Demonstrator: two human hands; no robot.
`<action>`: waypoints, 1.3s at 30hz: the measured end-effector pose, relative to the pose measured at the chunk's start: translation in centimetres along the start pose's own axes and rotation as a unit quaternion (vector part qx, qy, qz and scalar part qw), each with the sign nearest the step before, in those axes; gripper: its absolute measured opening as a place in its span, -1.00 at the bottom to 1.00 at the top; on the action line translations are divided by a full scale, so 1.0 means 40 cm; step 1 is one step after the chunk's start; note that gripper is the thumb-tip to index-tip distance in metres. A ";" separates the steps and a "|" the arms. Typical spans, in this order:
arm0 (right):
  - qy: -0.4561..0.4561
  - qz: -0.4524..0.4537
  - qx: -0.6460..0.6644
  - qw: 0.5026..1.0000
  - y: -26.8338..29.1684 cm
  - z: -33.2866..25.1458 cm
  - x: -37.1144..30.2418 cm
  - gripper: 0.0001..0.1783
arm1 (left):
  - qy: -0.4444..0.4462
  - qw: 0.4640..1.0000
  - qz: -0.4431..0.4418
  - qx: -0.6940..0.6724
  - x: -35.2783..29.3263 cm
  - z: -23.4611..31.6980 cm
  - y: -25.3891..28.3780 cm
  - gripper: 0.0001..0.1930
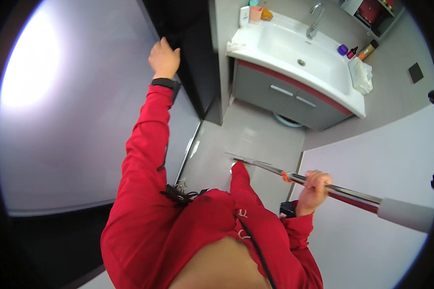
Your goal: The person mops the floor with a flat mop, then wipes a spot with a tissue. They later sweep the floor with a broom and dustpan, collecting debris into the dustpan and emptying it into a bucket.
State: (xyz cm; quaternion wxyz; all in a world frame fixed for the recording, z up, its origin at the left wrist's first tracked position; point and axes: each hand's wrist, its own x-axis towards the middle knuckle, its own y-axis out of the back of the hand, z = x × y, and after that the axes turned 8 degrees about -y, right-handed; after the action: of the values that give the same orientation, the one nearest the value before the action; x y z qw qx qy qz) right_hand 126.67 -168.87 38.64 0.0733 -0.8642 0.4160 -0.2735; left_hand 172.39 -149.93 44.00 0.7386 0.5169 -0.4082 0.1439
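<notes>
My right hand (pixel 315 189) is wrapped around the silver pole of a long-handled flat mop (pixel 352 194). The pole has a grey grip at its upper end and an orange ring below my hand. Its thin head is down by my red-trousered leg, too blurred to make out fully. My left hand (pixel 164 59) reaches up to the edge of a large pale door panel (pixel 87 120), beside a glossy black frame (pixel 190 53). The thumb and forefinger there are apart; the other fingertips are partly hidden.
Ahead stands a white washbasin (pixel 294 50) on a grey cabinet (pixel 263 86) with toiletries and a tissue pack (pixel 360 76) on it. A pale blue basin (pixel 287 120) sits beneath. Grey tiled floor (pixel 222 135) lies between the door track and the right wall (pixel 371 144).
</notes>
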 end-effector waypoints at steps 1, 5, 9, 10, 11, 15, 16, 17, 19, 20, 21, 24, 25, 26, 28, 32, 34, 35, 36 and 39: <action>-0.007 -0.012 0.000 1.000 -0.007 -0.011 0.008 -0.73 | 0.048 0.994 -0.093 -0.016 -0.002 -0.013 0.026 -0.59; -0.073 -0.080 0.010 0.994 -0.042 0.095 0.121 -0.71 | 0.090 0.984 -0.145 -0.057 -0.098 -0.033 -0.039 -0.63; -0.196 -0.166 0.043 0.965 -0.175 0.280 0.346 -0.72 | 0.177 0.967 -0.155 -0.101 -0.109 -0.021 -0.241 -0.63; -0.227 -0.188 0.059 0.954 -0.215 0.313 0.394 -0.73 | 0.171 0.967 -0.170 -0.077 -0.091 -0.030 -0.278 -0.64; -0.252 -0.209 0.080 0.941 -0.255 0.339 0.423 -0.75 | 0.171 0.968 -0.172 -0.065 -0.081 -0.043 -0.293 -0.65; -0.320 -0.254 0.033 0.912 -0.418 0.452 0.466 -0.77 | 0.199 0.961 -0.192 -0.025 -0.020 -0.112 -0.346 -0.67; -0.322 -0.252 0.010 0.912 -0.463 0.487 0.469 -0.77 | 0.197 0.962 -0.185 -0.036 -0.009 -0.138 -0.355 -0.68; -0.335 -0.260 -0.030 0.905 -0.486 0.519 0.484 -0.75 | 0.193 0.964 -0.182 -0.033 0.005 -0.146 -0.383 -0.67; -0.335 -0.298 -0.060 0.892 -0.566 0.573 0.448 -0.70 | 0.204 0.961 -0.184 -0.022 -0.003 -0.211 -0.391 -0.67; -0.299 -0.330 -0.071 0.893 -0.626 0.600 0.417 -0.67 | 0.222 0.957 -0.184 -0.017 -0.006 -0.271 -0.374 -0.66; -0.348 -0.328 -0.057 0.876 -0.662 0.613 0.383 -0.65 | 0.222 0.958 -0.182 -0.002 0.000 -0.314 -0.382 -0.62; -0.402 -0.338 -0.020 0.850 -0.823 0.662 0.311 -0.63 | 0.248 0.946 -0.209 0.000 0.029 -0.481 -0.366 -0.55; -0.374 -0.341 -0.020 0.862 -0.875 0.680 0.284 -0.67 | 0.246 0.945 -0.216 0.012 0.037 -0.541 -0.363 -0.51; -0.346 -0.344 -0.022 0.872 -0.934 0.706 0.270 -0.72 | 0.261 0.937 -0.230 0.017 0.050 -0.602 -0.364 -0.55; -0.370 -0.322 -0.018 0.871 -1.043 0.760 0.259 -0.71 | 0.256 0.933 -0.251 0.017 0.098 -0.733 -0.372 -0.60; -0.388 -0.292 -0.070 0.871 -1.242 0.870 0.217 -0.69 | 0.256 0.933 -0.251 0.041 0.113 -0.978 -0.362 -0.67; -0.369 -0.258 -0.030 0.892 -1.359 0.906 0.199 -0.69 | 0.285 0.929 -0.231 0.045 0.111 -1.088 -0.342 -0.67; -0.372 -0.255 -0.001 0.892 -1.399 0.898 0.191 -0.70 | 0.301 0.926 -0.222 0.056 0.106 -1.130 -0.304 -0.69; -0.384 -0.244 0.021 0.890 -1.440 0.904 0.188 -0.70 | 0.324 0.919 -0.216 0.057 0.102 -1.180 -0.289 -0.70; -0.365 -0.254 0.062 0.893 -1.583 0.910 0.191 -0.65 | 0.360 0.909 -0.195 0.074 0.075 -1.333 -0.217 -0.69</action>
State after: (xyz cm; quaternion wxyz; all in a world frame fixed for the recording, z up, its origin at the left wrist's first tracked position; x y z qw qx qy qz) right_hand 192.93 -137.60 33.64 0.2017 -0.9731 0.1084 0.0269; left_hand 203.99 -107.29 33.58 0.8084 0.5525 0.0065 0.2028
